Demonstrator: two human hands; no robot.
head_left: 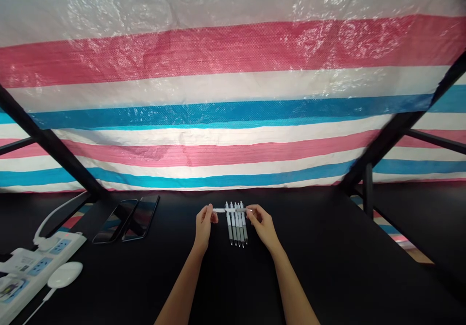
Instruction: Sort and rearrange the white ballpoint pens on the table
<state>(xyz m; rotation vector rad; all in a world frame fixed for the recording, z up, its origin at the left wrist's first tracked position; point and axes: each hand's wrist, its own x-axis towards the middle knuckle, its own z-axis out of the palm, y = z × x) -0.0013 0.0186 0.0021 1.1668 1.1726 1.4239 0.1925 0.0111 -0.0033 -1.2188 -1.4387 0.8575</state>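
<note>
We pinch a white retractable pen (220, 210) level across the top of a row of white retractable pens (236, 230) (five or so, though they crowd together at this angle). The row lies side by side on a black table (327, 271), tips toward us. Our left hand (203, 225) sits at the row's left end, its fingers closed on one end of the crosswise pen. Our right hand (262, 226) sits at the row's right end, its fingertips (250, 211) grasping the other end. The crosswise pen lies over the row's upper ends; we cannot tell whether it touches them.

Left of the row lie two black smartphones (141, 217), and farther left sit a white power strip (54, 249) and a round white puck (64, 274) on a cable. Beyond the row hangs a red, white and blue striped tarp (233, 48), crossed by black metal struts (51, 145).
</note>
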